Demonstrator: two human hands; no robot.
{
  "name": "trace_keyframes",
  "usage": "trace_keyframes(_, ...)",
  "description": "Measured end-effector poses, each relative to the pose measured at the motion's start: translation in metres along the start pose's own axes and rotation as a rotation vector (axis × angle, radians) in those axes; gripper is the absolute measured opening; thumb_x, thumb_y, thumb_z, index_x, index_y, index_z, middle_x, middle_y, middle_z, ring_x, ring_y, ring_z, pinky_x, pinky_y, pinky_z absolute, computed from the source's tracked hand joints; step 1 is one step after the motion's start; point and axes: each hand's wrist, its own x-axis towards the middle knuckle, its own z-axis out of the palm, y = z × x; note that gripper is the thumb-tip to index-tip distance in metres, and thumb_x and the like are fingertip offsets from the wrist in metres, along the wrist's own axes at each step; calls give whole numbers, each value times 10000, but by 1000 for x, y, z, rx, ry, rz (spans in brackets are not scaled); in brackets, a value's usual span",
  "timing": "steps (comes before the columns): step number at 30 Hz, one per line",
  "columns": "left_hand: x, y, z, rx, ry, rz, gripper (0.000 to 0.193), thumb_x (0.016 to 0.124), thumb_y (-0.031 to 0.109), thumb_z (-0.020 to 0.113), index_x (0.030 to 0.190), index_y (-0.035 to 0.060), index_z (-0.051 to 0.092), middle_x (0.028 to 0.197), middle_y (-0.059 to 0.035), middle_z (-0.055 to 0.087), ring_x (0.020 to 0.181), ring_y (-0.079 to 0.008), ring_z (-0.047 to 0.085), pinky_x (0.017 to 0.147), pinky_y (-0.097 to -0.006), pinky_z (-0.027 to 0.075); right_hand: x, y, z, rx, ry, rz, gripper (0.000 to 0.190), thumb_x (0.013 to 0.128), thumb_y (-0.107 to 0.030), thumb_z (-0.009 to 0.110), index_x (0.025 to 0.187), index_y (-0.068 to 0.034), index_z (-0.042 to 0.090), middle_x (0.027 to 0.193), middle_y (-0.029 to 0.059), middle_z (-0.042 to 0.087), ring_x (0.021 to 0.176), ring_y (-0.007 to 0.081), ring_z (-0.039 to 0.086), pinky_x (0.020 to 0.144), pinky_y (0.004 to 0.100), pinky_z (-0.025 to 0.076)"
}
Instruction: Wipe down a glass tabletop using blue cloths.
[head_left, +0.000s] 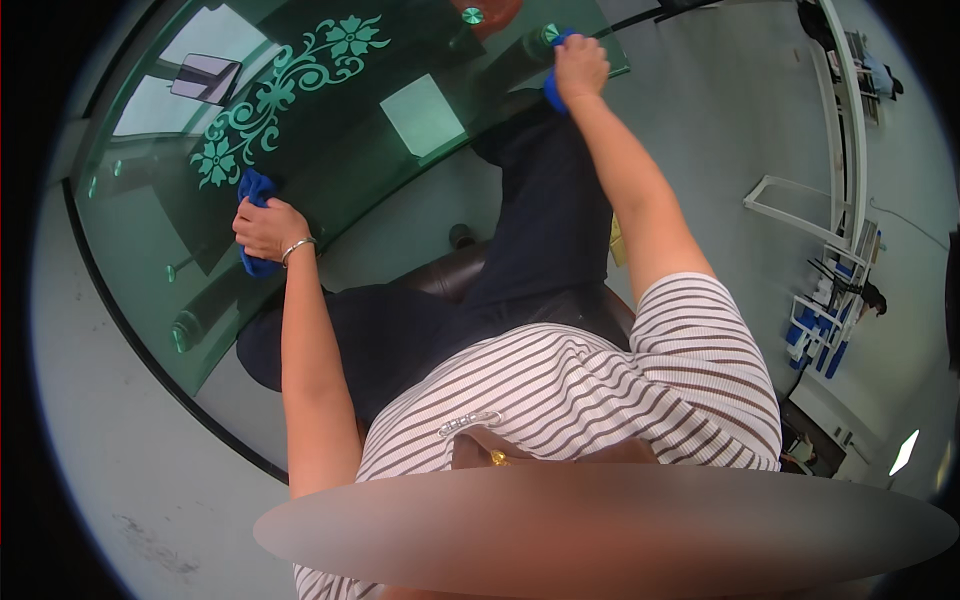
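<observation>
A green-tinted glass tabletop (330, 161) with a pale floral scroll pattern (279, 96) lies before me. On its left part, my left hand (271, 231), with a bracelet at the wrist, grips a crumpled blue cloth (256, 184). The cloth shows above and below my fingers. My right arm stretches far out to the table's right end. There my right hand (583, 66) is closed over another blue cloth (553, 91), close to the glass edge and a round metal support cap (550, 33). My fingertips on that side are partly hidden.
A pale square (424, 116) shows on the glass near the front edge. Reddish-orange material (491, 16) appears at the top. My legs and a dark brown leather seat (442, 274) are below the table edge. White metal frames (795, 202) stand on the right. A black strip (150, 360) curves along the left.
</observation>
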Motion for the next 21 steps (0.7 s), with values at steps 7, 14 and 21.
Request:
trace_keyframes(7, 2, 5, -3, 2, 1, 30, 347, 811, 245, 628, 1135, 125, 595, 1111, -95, 579, 1042, -328, 561, 859, -476, 447, 17, -6, 16, -111, 22, 247, 228, 895, -259, 609, 1058, -103, 578, 1104, 111, 559, 1054, 314, 535, 854, 462, 436)
trace_keyframes(14, -2, 2, 5, -31, -31, 7, 381, 817, 249, 599, 1174, 116, 583, 1142, -121, 571, 1060, -351, 554, 876, -500, 446, 13, -4, 17, 30, 127, 187, 167, 865, -228, 606, 991, -118, 595, 1038, 103, 564, 999, 318, 534, 829, 456, 426)
trace_keyframes(21, -75, 142, -6, -361, -206, 540, 377, 753, 167, 563, 1121, 99, 604, 1073, -142, 600, 1023, -362, 545, 874, -488, 424, 9, -21, 7, 171, 292, 170, 147, 826, -194, 606, 925, -92, 567, 918, 112, 527, 894, 322, 535, 734, 457, 425)
